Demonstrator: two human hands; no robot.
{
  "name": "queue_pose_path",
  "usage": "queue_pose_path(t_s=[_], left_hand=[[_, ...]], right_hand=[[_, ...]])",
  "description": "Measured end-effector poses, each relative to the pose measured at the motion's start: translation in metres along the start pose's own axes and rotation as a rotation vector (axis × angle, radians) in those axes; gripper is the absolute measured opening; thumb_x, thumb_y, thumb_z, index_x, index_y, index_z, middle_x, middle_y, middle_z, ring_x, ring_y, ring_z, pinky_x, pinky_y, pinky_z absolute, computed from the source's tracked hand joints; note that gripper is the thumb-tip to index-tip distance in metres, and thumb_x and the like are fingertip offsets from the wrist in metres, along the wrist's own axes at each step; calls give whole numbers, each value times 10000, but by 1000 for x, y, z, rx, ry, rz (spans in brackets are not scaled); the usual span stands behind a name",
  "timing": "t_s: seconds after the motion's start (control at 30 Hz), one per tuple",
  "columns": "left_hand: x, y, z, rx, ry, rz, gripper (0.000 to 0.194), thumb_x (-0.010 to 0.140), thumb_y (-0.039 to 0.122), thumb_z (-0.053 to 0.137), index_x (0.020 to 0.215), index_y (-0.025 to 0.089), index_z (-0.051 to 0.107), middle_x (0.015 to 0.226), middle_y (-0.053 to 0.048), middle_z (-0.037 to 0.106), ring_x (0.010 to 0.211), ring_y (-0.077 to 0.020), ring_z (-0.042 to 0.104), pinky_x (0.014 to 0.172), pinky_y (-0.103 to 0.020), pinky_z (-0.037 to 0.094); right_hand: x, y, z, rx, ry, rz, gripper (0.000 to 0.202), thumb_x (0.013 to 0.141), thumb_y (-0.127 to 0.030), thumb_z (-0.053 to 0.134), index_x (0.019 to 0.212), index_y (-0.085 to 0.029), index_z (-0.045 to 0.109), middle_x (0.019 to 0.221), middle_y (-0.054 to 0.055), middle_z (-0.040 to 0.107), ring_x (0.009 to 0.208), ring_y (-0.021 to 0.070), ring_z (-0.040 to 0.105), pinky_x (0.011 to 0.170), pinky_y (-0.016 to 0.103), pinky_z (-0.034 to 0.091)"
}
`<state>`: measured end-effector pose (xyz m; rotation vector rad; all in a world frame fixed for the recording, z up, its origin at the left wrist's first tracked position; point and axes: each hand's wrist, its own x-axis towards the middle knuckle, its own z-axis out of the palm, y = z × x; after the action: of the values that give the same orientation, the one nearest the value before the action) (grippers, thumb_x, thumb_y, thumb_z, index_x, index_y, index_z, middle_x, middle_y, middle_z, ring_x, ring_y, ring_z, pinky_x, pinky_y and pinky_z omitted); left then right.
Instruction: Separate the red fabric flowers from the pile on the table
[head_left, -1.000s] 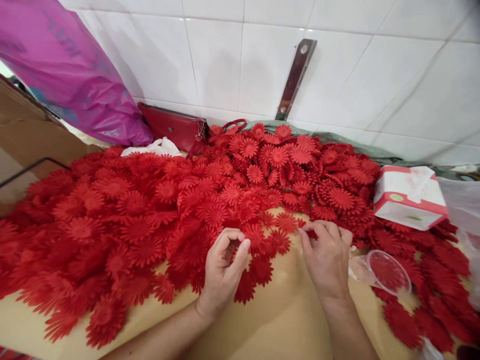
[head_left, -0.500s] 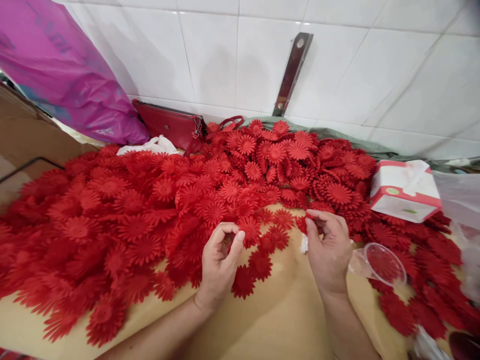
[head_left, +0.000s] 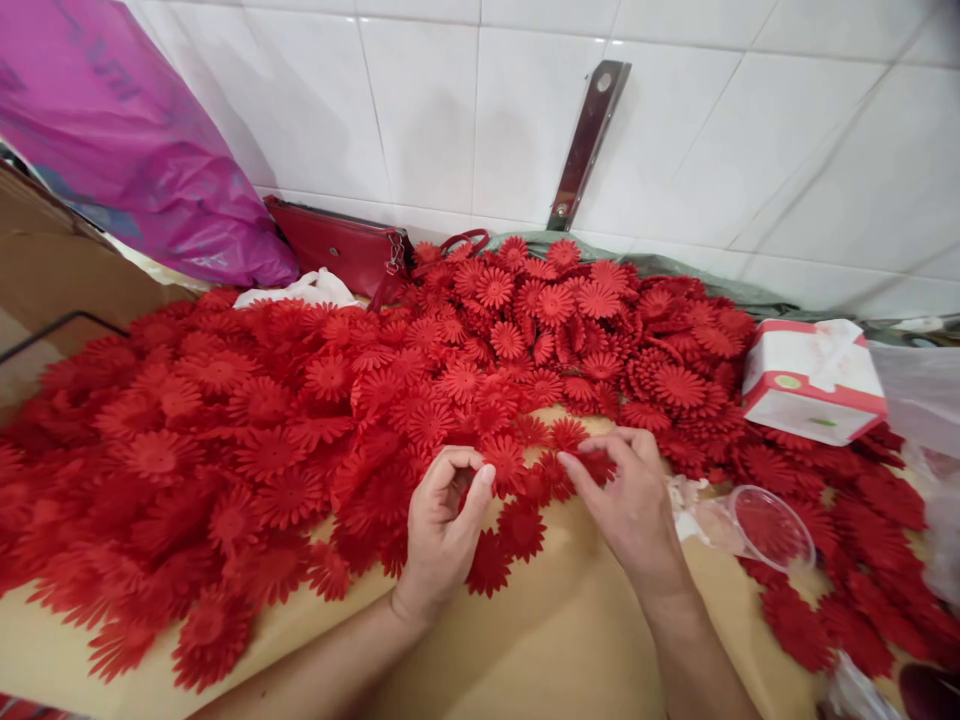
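Note:
My left hand [head_left: 446, 520] is closed, its thumb and index finger pinched at the near edge of a red flower piece [head_left: 504, 462] with many narrow petals. To the right of it, my right hand [head_left: 626, 495] has its thumb and index finger apart, tips pointing left. Red petals show between those fingers; whether they touch them I cannot tell. Just beyond the right fingertips lies another red flower piece [head_left: 568, 434]. Below the hands, darker red flower pieces [head_left: 520, 530] rest on the tan tabletop [head_left: 555, 630].
A large heap of red flower pieces [head_left: 262, 400] spreads across the table. Behind it are a red purse [head_left: 337, 250] and a white tiled wall [head_left: 427, 110]. On the right stand a tissue box [head_left: 814, 385] and a clear plastic cup [head_left: 772, 528]. A purple bag [head_left: 150, 150] leans at the left.
My right hand has moved left towards the left hand, and its thumb and index finger have spread apart. The left hand has barely shifted and keeps its pinch.

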<state>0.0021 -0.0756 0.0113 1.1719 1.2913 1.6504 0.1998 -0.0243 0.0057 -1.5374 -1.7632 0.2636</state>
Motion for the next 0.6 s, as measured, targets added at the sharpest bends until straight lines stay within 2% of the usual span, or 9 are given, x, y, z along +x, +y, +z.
queue_pose_path(t_s=[0.07,0.13,0.27,0.33,0.4,0.5,0.6], left_hand=[[0,0,0,10,-8,-1,116,952,289,646,899,186,642,841,-22,600,793,-137,555,753,-229,480],[0,0,-1,8,-1,-3,118,949,293,651,899,186,643,845,-24,601,795,-139,558,756,-233,484],[1,1,-1,-1,11,6,109,948,283,655,901,185,645,852,-21,603,797,-134,564,757,-224,490],[0,2,-2,8,9,24,90,955,261,644,907,186,642,854,-17,599,793,-127,565,752,-213,489],[0,4,-2,27,26,65,67,965,236,626,920,188,636,862,-15,598,794,-122,570,751,-207,491],[-1,6,-3,70,66,179,44,973,195,602,936,190,626,874,-16,601,813,-123,583,759,-208,498],[-3,4,-5,110,45,273,53,966,153,593,953,194,624,894,-20,607,859,-130,588,794,-216,504]], right_hand=[[-2,0,0,-97,-94,-52,257,834,-478,747,839,-226,697,951,73,580,931,266,561,876,453,476],[-5,-4,1,-101,-141,-81,183,867,-410,723,827,-236,682,933,67,610,916,263,546,867,443,462],[-15,-27,12,50,-101,-117,64,953,-241,586,908,-240,632,921,57,663,915,245,593,854,411,489],[-25,-39,20,121,-83,-161,186,983,-152,481,1070,-238,621,996,72,694,949,232,641,871,397,520],[-34,-49,28,134,-79,-277,293,992,-119,436,1203,-239,599,1082,91,713,999,235,667,894,402,539],[-41,-56,35,142,-69,-377,301,989,-108,432,1219,-222,589,1006,85,727,905,231,687,812,381,571],[-38,-60,33,205,-81,-320,261,969,-96,446,1170,-201,576,946,70,724,829,203,688,717,320,578]])
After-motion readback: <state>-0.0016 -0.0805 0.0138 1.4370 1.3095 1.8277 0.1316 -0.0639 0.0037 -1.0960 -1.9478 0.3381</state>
